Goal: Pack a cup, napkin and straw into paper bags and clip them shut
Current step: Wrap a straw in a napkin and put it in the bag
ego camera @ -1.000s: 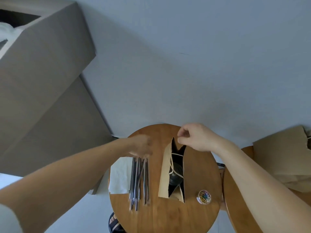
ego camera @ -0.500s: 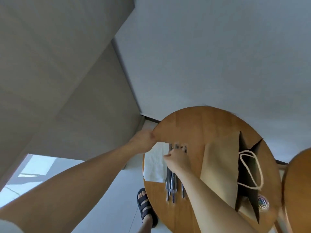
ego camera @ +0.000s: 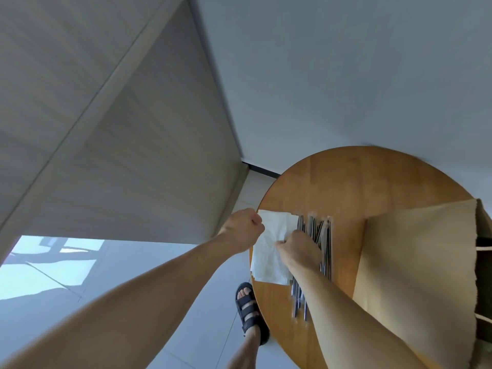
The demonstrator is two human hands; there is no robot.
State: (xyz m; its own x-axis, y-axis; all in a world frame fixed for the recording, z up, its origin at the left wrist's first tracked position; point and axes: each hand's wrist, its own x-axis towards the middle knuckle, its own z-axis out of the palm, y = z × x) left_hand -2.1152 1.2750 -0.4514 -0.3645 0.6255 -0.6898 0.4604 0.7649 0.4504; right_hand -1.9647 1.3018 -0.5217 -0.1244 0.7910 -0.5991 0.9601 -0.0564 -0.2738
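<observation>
While both forearms reached in from the near left, the two hands met at the napkin stack (ego camera: pixel 269 258), which lay at the left edge of the round wooden table (ego camera: pixel 346 182).

1. Left hand (ego camera: pixel 243 226): the fingers were curled, and the fingertips pinched the far left corner of the napkin stack. The hand itself hung off the table edge.
2. Right hand (ego camera: pixel 299 249): the fingers were curled tight, with the thumb and fingertips pinching the white paper near the right side of the stack. The knuckles covered part of the straws (ego camera: pixel 323 245).
3. Straws: a bundle of dark, thin straws lay side by side just beside the right edge of the napkin stack, running from near to far. The right forearm crossed over their near ends.
4. Paper bag (ego camera: pixel 415 262): the brown bag sat on the right part of the table, apart from the straws, with one broad side toward the camera. Its dark open mouth and a white rope handle (ego camera: pixel 483 247) showed at the right frame edge. What it held could not be seen.

Below the table's near left edge, a foot in a dark strapped sandal (ego camera: pixel 249 310) stood on the pale tiled floor (ego camera: pixel 159 328).
</observation>
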